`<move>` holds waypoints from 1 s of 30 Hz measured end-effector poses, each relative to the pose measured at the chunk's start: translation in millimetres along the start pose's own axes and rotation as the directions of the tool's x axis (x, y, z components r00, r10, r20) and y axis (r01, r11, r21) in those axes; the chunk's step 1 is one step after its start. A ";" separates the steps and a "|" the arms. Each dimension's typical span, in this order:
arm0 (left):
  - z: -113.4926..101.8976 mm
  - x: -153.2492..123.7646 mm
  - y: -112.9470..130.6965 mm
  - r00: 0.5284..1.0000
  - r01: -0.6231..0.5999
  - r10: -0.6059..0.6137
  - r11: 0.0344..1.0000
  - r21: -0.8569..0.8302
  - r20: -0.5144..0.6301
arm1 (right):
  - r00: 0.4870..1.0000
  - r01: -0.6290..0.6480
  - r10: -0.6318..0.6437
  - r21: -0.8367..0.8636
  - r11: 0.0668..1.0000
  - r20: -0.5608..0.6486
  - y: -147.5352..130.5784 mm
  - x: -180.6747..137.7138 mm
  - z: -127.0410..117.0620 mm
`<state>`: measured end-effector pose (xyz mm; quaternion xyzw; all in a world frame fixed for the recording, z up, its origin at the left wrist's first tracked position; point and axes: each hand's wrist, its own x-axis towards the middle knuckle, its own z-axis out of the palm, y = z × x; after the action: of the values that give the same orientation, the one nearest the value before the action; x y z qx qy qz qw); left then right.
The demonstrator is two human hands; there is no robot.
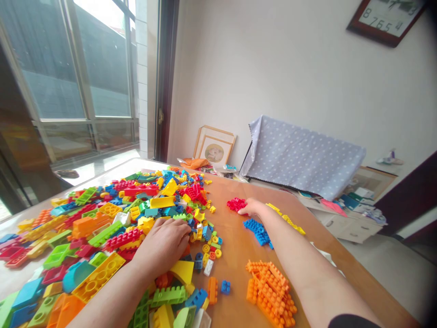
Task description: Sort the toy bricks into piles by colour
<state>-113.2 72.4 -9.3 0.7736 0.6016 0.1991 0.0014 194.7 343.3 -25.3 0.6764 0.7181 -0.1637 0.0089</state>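
Left hand [167, 243]: one brick pile [102, 223] was touched; fingers' grip couldn't be told.
Right hand [251, 207]: one red cluster [235, 204] was touched; grip likewise unclear.
Counter [235, 259]: also borne were one blue cluster [257, 231], one yellow cluster [292, 222], one orange cluster [271, 291].

– what is hung on the pale wall [273, 59]?
– a brown-framed clock [387, 23], partly cut off by the top edge.
– and lower down?
– a framed picture [214, 153] is propped near the corner. beside it, something is covered by a spotted cloth [303, 155]. by the white drawers [350, 231] a pink item [333, 207] is seen, perhaps fabric.
– and on the left?
– that side is filled by a tall window [105, 64].
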 end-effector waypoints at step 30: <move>-2.9 -0.7 0.0 1.000 -0.010 0.011 1.000 0.021 -0.010 | 0.881 0.467 -0.442 0.159 0.870 -0.170 -87.3 -202.8 22.3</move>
<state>-114.2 71.0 -6.8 0.7757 0.5996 0.1966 -0.0109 122.1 138.6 20.6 0.4947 0.8367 -0.1870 -0.1424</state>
